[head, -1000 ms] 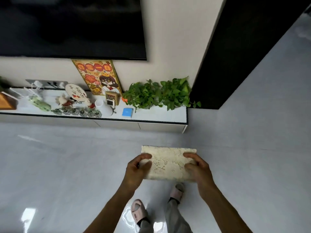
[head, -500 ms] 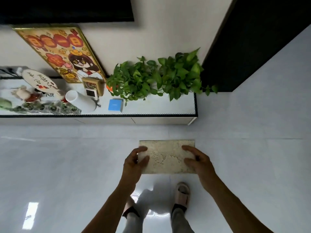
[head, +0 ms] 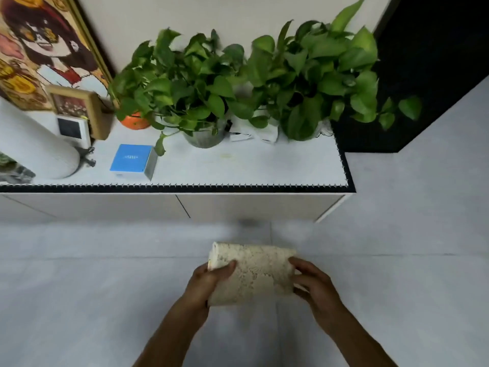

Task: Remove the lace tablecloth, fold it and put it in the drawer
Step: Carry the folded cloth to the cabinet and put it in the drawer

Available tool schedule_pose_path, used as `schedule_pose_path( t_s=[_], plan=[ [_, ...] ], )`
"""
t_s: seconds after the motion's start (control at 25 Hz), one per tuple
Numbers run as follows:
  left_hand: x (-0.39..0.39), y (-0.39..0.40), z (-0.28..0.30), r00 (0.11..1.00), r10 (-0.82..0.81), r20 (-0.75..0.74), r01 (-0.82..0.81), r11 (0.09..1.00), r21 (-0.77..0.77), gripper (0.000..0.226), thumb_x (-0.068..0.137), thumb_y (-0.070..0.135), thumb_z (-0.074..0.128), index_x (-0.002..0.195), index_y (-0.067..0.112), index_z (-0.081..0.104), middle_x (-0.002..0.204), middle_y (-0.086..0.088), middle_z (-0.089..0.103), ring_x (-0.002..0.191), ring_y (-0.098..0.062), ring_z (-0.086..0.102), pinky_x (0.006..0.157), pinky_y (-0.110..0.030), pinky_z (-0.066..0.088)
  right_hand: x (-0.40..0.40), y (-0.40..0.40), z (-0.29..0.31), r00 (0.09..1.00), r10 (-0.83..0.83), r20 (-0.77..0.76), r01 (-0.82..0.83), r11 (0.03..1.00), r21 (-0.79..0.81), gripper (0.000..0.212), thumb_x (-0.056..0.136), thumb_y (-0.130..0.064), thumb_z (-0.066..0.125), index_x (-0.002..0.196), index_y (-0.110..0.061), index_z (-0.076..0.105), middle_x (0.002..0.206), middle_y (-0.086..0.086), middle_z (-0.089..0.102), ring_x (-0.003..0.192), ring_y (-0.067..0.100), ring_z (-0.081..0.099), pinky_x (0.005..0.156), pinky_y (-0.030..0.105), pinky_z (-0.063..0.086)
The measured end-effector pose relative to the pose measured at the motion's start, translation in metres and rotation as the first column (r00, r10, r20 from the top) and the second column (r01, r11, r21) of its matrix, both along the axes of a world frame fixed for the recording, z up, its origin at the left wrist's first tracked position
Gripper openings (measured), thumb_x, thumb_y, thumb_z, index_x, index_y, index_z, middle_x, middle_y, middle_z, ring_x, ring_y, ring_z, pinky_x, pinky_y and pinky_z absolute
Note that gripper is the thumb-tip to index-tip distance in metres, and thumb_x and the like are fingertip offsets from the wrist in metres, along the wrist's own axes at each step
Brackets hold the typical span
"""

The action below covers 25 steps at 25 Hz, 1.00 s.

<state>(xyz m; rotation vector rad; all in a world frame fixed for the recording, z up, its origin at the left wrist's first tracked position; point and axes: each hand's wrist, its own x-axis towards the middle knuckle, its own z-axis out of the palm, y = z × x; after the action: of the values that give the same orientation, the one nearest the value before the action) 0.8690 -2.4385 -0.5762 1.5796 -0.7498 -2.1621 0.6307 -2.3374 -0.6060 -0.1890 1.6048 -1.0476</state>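
The cream lace tablecloth (head: 254, 272) is folded into a thick rectangular bundle, held in the air above the pale floor. My left hand (head: 209, 282) grips its left end, thumb on top. My right hand (head: 315, 283) grips its right end. Ahead stands a low white cabinet whose closed drawer fronts (head: 254, 206) face me, just beyond the bundle.
On the cabinet top (head: 238, 168), edged in black trim, stand two leafy green potted plants (head: 238, 83), a blue box (head: 132, 161), a white cylinder (head: 34, 147), a small framed picture (head: 76, 112) and an orange object (head: 135, 123). A dark opening lies at the right.
The view has closed in on the cabinet, which now looms much larger. The folded tablecloth stays held between both hands and looks more bunched than before.
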Motion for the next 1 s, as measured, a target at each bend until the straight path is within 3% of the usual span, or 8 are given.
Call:
schedule_pose_path(
  t_s=[0.12, 0.28, 0.44, 0.56, 0.68, 0.76, 0.88, 1.0],
  plan=[
    [0.006, -0.003, -0.049, 0.96, 0.2, -0.194, -0.202, 0.979, 0.011, 0.045, 0.081, 0.027, 0.072, 0.122, 0.01, 0.064, 0.116, -0.014, 0.073, 0.103, -0.032, 0.071, 0.074, -0.04, 0.062, 0.003, -0.042, -0.061, 0.949, -0.236, 0.209, 0.25, 0.967, -0.046, 0.024, 0.086, -0.004, 0.058, 0.103, -0.018, 0.067, 0.095, -0.001, 0.071, 0.087, 0.02, 0.066, 0.082, 0.037, 0.051],
    [0.025, -0.017, -0.073, 0.932, 0.262, -0.25, -0.28, 0.959, -0.037, 0.04, 0.088, 0.024, 0.062, 0.126, 0.011, 0.062, 0.122, -0.013, 0.07, 0.11, -0.028, 0.068, 0.085, -0.039, 0.057, 0.014, -0.104, -0.111, 0.817, -0.327, 0.474, 0.367, 0.93, 0.009, 0.017, 0.076, -0.012, 0.057, 0.062, -0.018, 0.049, 0.044, -0.002, 0.048, 0.037, 0.014, 0.044, 0.047, 0.023, 0.04],
    [0.049, -0.018, -0.084, 0.947, 0.275, -0.169, -0.303, 0.937, -0.175, 0.043, 0.081, 0.022, 0.067, 0.122, 0.006, 0.064, 0.118, -0.015, 0.072, 0.106, -0.031, 0.07, 0.078, -0.037, 0.062, 0.003, -0.152, -0.142, 0.769, -0.358, 0.53, 0.457, 0.887, -0.063, 0.022, 0.071, -0.012, 0.052, 0.054, -0.019, 0.039, 0.057, 0.004, 0.036, 0.053, 0.023, 0.037, 0.058, 0.027, 0.041],
    [0.069, -0.005, -0.084, 0.935, 0.314, -0.164, -0.344, 0.915, -0.209, 0.038, 0.081, 0.023, 0.067, 0.115, 0.007, 0.07, 0.12, -0.016, 0.07, 0.107, -0.031, 0.069, 0.076, -0.036, 0.061, -0.01, -0.169, -0.148, 0.717, -0.354, 0.601, 0.513, 0.851, -0.112, 0.005, 0.055, -0.017, 0.05, 0.057, -0.02, 0.046, 0.08, 0.005, 0.057, 0.085, 0.025, 0.057, 0.089, 0.05, 0.032],
    [0.079, 0.002, -0.077, 0.912, 0.335, -0.235, -0.388, 0.891, -0.236, 0.035, 0.086, 0.023, 0.061, 0.118, 0.015, 0.07, 0.125, -0.011, 0.069, 0.112, -0.026, 0.067, 0.081, -0.038, 0.06, -0.009, -0.162, -0.145, 0.728, -0.378, 0.572, 0.477, 0.879, -0.027, 0.009, 0.063, -0.016, 0.046, 0.069, -0.019, 0.052, 0.091, 0.003, 0.06, 0.095, 0.021, 0.057, 0.099, 0.053, 0.027],
    [0.078, -0.003, -0.069, 0.881, 0.363, -0.302, -0.439, 0.866, -0.239, 0.032, 0.088, 0.024, 0.057, 0.116, 0.021, 0.072, 0.124, -0.005, 0.07, 0.11, -0.021, 0.068, 0.08, -0.037, 0.06, 0.004, -0.144, -0.135, 0.8, -0.352, 0.486, 0.37, 0.927, 0.063, 0.009, 0.077, -0.017, 0.043, 0.07, -0.018, 0.048, 0.081, 0.003, 0.055, 0.08, 0.021, 0.055, 0.086, 0.043, 0.037],
    [0.07, -0.022, -0.052, 0.876, 0.329, -0.351, -0.423, 0.875, -0.236, 0.033, 0.081, 0.025, 0.061, 0.11, 0.019, 0.075, 0.12, -0.005, 0.072, 0.106, -0.022, 0.07, 0.074, -0.036, 0.061, 0.024, -0.089, -0.108, 0.997, 0.061, 0.049, -0.065, 0.994, 0.084, 0.013, 0.088, -0.025, 0.057, 0.078, -0.018, 0.059, 0.075, 0.007, 0.062, 0.058, 0.021, 0.052, 0.055, 0.027, 0.039],
    [0.063, -0.047, -0.029, 0.922, 0.183, -0.342, -0.306, 0.885, -0.351, 0.032, 0.078, 0.022, 0.062, 0.107, 0.018, 0.076, 0.114, -0.006, 0.074, 0.103, -0.024, 0.071, 0.073, -0.037, 0.061, 0.028, -0.05, -0.065, 0.844, 0.025, -0.536, -0.262, 0.891, -0.37, 0.015, 0.085, -0.022, 0.058, 0.089, -0.03, 0.069, 0.089, -0.007, 0.074, 0.081, 0.011, 0.066, 0.065, 0.015, 0.05]
  ],
)
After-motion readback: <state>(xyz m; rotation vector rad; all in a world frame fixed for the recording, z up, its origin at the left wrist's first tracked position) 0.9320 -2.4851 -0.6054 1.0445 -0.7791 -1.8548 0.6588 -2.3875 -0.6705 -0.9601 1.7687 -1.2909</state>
